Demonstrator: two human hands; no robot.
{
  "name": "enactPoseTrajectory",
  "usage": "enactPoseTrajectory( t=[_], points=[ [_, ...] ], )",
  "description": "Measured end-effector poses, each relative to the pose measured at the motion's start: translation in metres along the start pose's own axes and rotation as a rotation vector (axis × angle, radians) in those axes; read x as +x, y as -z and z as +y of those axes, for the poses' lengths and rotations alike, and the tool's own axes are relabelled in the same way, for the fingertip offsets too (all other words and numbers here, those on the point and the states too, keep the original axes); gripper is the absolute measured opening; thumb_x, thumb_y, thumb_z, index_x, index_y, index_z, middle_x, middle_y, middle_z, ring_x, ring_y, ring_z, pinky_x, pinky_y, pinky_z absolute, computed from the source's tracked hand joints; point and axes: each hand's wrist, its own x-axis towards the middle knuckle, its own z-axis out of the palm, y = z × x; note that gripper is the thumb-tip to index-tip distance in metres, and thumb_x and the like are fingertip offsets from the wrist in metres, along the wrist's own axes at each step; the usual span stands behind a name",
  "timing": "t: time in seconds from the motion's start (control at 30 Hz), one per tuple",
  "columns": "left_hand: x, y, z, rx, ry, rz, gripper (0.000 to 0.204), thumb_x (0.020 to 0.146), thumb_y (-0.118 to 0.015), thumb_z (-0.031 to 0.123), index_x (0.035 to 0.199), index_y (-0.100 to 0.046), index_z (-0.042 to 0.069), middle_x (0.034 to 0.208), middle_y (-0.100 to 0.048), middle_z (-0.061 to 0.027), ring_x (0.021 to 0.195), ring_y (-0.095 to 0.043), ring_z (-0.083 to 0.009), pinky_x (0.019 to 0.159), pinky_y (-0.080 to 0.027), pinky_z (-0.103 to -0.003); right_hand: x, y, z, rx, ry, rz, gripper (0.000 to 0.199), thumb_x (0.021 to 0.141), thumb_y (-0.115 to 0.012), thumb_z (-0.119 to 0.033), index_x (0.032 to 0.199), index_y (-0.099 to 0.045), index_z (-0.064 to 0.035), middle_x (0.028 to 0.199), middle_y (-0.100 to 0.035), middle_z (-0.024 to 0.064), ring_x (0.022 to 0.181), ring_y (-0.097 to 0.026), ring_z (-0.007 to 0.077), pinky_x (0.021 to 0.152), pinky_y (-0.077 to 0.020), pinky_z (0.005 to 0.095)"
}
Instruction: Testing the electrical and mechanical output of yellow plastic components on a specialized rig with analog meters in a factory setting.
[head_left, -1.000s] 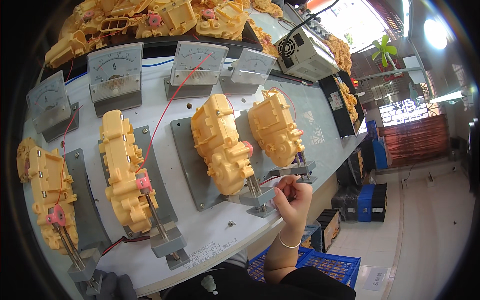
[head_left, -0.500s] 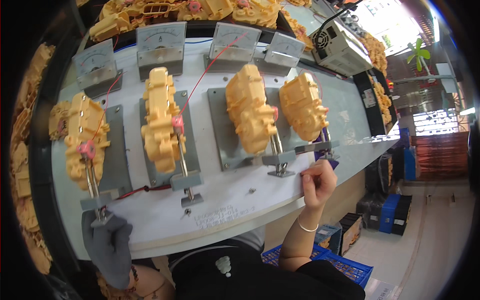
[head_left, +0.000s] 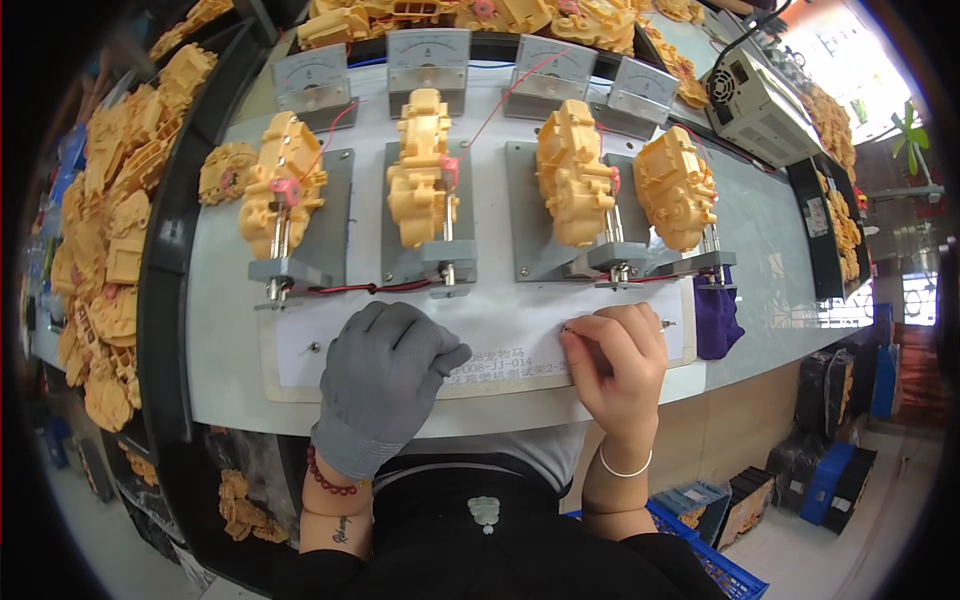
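Four yellow plastic gearbox housings stand on grey test plates: the far-left housing (head_left: 283, 185), the second (head_left: 423, 170), the third (head_left: 573, 175) and the rightmost (head_left: 675, 190). Metal rods run from each toward me into grey blocks. My left hand (head_left: 385, 370), in a grey glove, hovers over the board's front edge with its fingers curled together; whatever they may hold is hidden. Bare and pinched, my right hand (head_left: 620, 360) is over the board's front right, thumb against index finger. A tiny dark speck shows at its fingertips, too small to name.
Behind the housings stand several analog meters (head_left: 428, 65), with thin red wires running near them. Black bins of yellow parts (head_left: 110, 230) line the left and back. A white power unit (head_left: 760, 105) is at back right. A purple cloth (head_left: 717, 318) hangs beside the rightmost plate.
My left hand has left the far-left rod end and come right, over the board's front. My right hand has drawn away from the rightmost plate, toward the left. The whole view has shifted.
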Motion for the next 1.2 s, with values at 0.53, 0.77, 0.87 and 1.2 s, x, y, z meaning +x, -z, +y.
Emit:
enactPoseTrajectory(
  t=[0.53,0.77,0.87,1.2],
  points=[
    [0.068,0.118,-0.044,0.297,0.222,-0.215,0.034,0.095,-0.060,0.035,0.123,-0.063,0.015,0.099,-0.067,-0.0170,0.093,-0.067,-0.0288,0.081,-0.052,-0.037,0.059,-0.107,-0.130,0.924,0.063,-0.079,0.057,0.076,-0.070,-0.005,0.130,-0.051,0.0020,0.117,-0.062,0.0182,0.101,-0.064,0.0271,0.079,-0.0539,0.0343],
    [0.052,0.157,-0.042,0.455,-0.067,0.352,0.032,0.091,-0.067,0.033,0.114,-0.067,0.011,0.106,-0.065,-0.0065,0.088,-0.066,-0.0220,0.079,-0.053,-0.033,0.055,-0.103,-0.128,0.967,0.101,-0.138,0.048,0.073,-0.068,-0.002,0.119,-0.057,0.0012,0.097,-0.065,0.0142,0.080,-0.064,0.0245,0.067,-0.0529,0.0332],
    [-0.020,0.215,-0.061,-0.106,0.142,0.618,0.026,0.091,-0.067,0.019,0.110,-0.063,0.002,0.106,-0.062,-0.0034,0.097,-0.059,-0.0128,0.088,-0.048,-0.028,0.046,-0.095,-0.126,0.851,-0.025,-0.139,0.054,0.073,-0.069,-0.002,0.125,-0.057,0.0008,0.096,-0.066,0.0131,0.079,-0.063,0.0232,0.063,-0.0519,0.0306],
    [-0.178,0.243,-0.160,0.781,0.633,0.349,0.020,0.087,-0.067,0.015,0.103,-0.059,0.005,0.103,-0.058,-0.0121,0.099,-0.058,-0.0253,0.090,-0.047,-0.036,0.004,-0.004,-0.045,0.451,-0.103,0.105,0.022,0.069,-0.069,0.002,0.091,-0.068,-0.0005,0.078,-0.064,0.0109,0.069,-0.059,0.0235,0.062,-0.0488,0.0322]
  ],
)
